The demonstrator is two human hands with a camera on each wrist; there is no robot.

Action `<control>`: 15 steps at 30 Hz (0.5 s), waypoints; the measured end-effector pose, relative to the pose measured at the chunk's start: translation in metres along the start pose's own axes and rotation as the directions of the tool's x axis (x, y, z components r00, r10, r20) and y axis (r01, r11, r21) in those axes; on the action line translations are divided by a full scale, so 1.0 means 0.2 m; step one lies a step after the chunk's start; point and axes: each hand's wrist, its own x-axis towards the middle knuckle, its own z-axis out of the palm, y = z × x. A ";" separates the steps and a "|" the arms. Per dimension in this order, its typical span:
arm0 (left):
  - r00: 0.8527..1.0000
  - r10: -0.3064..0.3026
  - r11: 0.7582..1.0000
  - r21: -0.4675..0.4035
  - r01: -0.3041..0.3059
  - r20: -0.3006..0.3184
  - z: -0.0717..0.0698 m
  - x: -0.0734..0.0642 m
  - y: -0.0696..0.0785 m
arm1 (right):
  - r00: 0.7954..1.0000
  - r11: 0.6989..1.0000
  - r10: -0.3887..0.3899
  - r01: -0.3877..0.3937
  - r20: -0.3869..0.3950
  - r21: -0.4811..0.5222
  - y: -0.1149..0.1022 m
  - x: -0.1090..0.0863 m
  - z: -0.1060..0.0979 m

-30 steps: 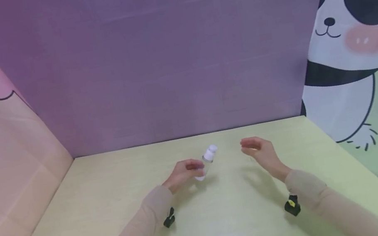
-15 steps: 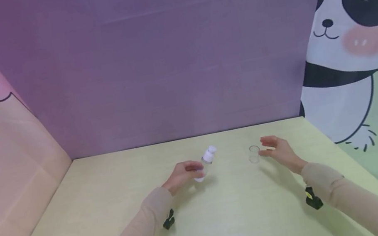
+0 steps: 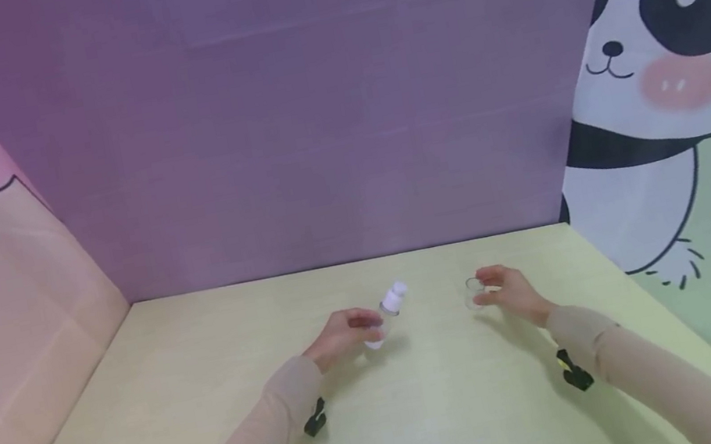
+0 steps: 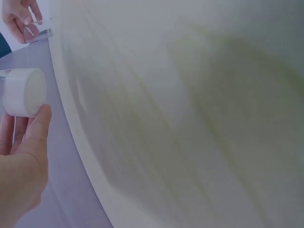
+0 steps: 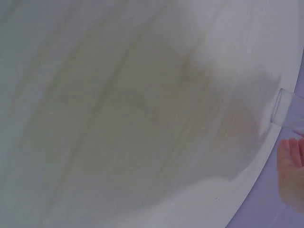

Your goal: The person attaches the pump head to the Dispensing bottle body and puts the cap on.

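In the head view my left hand (image 3: 345, 336) grips a small pump bottle (image 3: 393, 300) with a white pump top and a clear body. It leans to the right above the table. The left wrist view shows its white base (image 4: 26, 92) with a fingertip against it. To the right, my right hand (image 3: 513, 297) holds its thumb and fingers about a clear, cup-like cap (image 3: 475, 296), which stands upright at the table. Part of that cap is behind the fingers. In the right wrist view the cap (image 5: 288, 110) appears at the right edge, beside the fingertips.
A pale yellow table (image 3: 432, 415) spreads under both hands. Behind it rises a purple backdrop (image 3: 310, 127). A pink printed sheet (image 3: 5, 300) hangs at the left and a panda-printed one (image 3: 700, 113) at the right. Dark wrist cameras (image 3: 574, 370) sit below the sleeves.
My right hand first moved right, away from the clear cap, which then showed in full. Now it is back left with fingers about it. The left hand keeps the pump bottle nearly still.
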 end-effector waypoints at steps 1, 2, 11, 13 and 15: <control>1.000 0.000 1.000 -0.003 0.000 0.002 0.00 0.00 0.00 | 1.000 1.000 0.003 -0.003 0.006 -0.004 0.00 0.00 0.00; 1.000 0.003 1.000 -0.002 -0.003 0.003 0.00 0.00 0.00 | 1.000 1.000 0.004 -0.004 0.012 -0.012 0.01 0.01 0.00; 1.000 0.006 1.000 0.009 -0.006 0.002 0.01 -0.03 0.01 | 0.998 1.000 0.022 -0.020 0.051 -0.022 0.02 0.02 0.00; 1.000 0.007 1.000 0.010 -0.007 -0.002 0.01 -0.02 0.00 | 0.999 1.000 0.022 -0.021 0.048 -0.022 0.02 0.02 0.00; 1.000 0.006 1.000 0.012 -0.006 -0.007 0.01 -0.02 0.00 | 0.999 1.000 0.019 -0.018 0.043 -0.019 0.03 0.02 0.00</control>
